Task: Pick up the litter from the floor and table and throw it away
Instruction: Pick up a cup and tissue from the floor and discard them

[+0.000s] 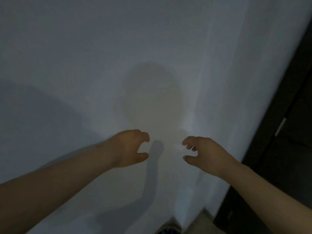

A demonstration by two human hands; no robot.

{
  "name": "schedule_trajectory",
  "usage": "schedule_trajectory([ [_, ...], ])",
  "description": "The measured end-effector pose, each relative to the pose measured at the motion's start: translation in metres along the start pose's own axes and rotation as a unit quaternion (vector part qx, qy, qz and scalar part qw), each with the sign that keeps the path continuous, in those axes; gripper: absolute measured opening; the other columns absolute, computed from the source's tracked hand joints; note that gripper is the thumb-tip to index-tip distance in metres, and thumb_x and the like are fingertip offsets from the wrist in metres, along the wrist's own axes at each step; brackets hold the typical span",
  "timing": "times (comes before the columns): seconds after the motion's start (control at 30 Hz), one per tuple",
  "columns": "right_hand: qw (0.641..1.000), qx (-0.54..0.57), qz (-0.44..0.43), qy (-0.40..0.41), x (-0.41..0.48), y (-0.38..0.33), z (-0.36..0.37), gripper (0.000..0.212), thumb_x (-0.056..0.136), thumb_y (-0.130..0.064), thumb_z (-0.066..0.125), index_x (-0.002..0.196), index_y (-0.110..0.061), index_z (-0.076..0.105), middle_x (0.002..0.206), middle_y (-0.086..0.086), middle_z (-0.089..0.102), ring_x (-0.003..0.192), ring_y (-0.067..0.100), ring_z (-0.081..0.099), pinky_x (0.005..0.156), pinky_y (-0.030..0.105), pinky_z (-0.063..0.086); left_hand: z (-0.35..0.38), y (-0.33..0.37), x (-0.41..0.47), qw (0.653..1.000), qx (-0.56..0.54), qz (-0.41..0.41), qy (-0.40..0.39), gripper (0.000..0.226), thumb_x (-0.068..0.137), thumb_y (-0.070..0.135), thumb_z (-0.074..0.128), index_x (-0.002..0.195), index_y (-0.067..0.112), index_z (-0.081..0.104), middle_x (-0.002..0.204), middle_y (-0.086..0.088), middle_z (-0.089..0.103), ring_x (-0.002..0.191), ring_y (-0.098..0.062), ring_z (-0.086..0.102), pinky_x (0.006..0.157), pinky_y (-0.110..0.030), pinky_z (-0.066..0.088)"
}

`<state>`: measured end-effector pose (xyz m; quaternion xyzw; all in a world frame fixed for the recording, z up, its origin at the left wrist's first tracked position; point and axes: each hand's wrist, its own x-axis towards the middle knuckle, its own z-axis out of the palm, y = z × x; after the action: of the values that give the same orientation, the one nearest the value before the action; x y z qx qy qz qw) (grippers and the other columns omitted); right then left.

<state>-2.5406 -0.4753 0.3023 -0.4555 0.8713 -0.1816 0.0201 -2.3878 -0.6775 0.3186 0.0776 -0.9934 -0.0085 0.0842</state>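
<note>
Reaching toward a smooth, matt white wall [101, 48], I have both bare forearms stretched out in front of me. My left grip [128, 148] is half wide, the fingers curved like a claw with the thumb apart below them, and it holds nothing. My right grip [206, 153] mirrors it: fingers loosely hooked, thumb spread, nothing in it. The two are near each other but apart. A soft, rounded shadow [152, 92] lies on the wall above them. At right stands a dark, flat-fronted cabinet [290, 115] with a slim, straight metal handle [280, 127]. A strip of pale floor [200, 222] shows at the bottom edge. I cannot tell where the litter is, as the view is dim and blurred.
</note>
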Motion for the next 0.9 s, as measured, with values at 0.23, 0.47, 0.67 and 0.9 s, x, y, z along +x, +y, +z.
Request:
schedule_trajectory([
  [0.23, 0.979, -0.03, -0.192, 0.058, 0.016, -0.05, -0.072, 0.044, 0.086, -0.042, 0.064, 0.127, -0.033, 0.051, 0.116, -0.016, 0.057, 0.105, 0.004, 0.053, 0.085, 0.019, 0.041, -0.082, 0.024, -0.058, 0.986, 0.023, -0.133, 0.103, 0.052, 0.088, 0.047, 0.056, 0.135, 0.03, 0.042, 0.132, 0.01, 0.05, 0.119, -0.008, 0.05, 0.091, -0.012, 0.033],
  [0.47, 0.926, 0.013, -0.376, 0.032, 0.008, -0.16, -0.066, 0.043, 0.087, -0.042, 0.062, 0.127, -0.037, 0.048, 0.119, -0.02, 0.052, 0.111, 0.001, 0.05, 0.094, 0.021, 0.042, -0.12, 0.031, -0.195, 0.935, 0.094, -0.31, 0.147, 0.052, 0.087, 0.053, 0.055, 0.134, 0.037, 0.042, 0.13, 0.018, 0.05, 0.114, 0.0, 0.05, 0.087, -0.007, 0.03],
  [0.67, 0.844, 0.036, -0.535, -0.004, -0.051, -0.294, -0.039, 0.043, 0.085, -0.041, 0.062, 0.126, -0.034, 0.05, 0.121, -0.017, 0.053, 0.111, 0.002, 0.051, 0.092, 0.02, 0.04, -0.149, 0.065, -0.348, 0.859, 0.145, -0.466, 0.151, 0.05, 0.086, 0.054, 0.056, 0.131, 0.037, 0.043, 0.126, 0.018, 0.051, 0.111, 0.0, 0.051, 0.082, -0.009, 0.032],
  [0.9, 0.718, 0.089, -0.688, -0.06, -0.202, -0.445, -0.009, 0.046, 0.086, -0.042, 0.059, 0.13, -0.037, 0.047, 0.126, -0.02, 0.05, 0.112, 0.0, 0.05, 0.093, 0.02, 0.041, -0.179, 0.157, -0.547, 0.745, 0.191, -0.618, 0.16, 0.054, 0.081, 0.057, 0.057, 0.128, 0.033, 0.05, 0.123, 0.014, 0.055, 0.111, -0.006, 0.056, 0.09, -0.014, 0.039],
])
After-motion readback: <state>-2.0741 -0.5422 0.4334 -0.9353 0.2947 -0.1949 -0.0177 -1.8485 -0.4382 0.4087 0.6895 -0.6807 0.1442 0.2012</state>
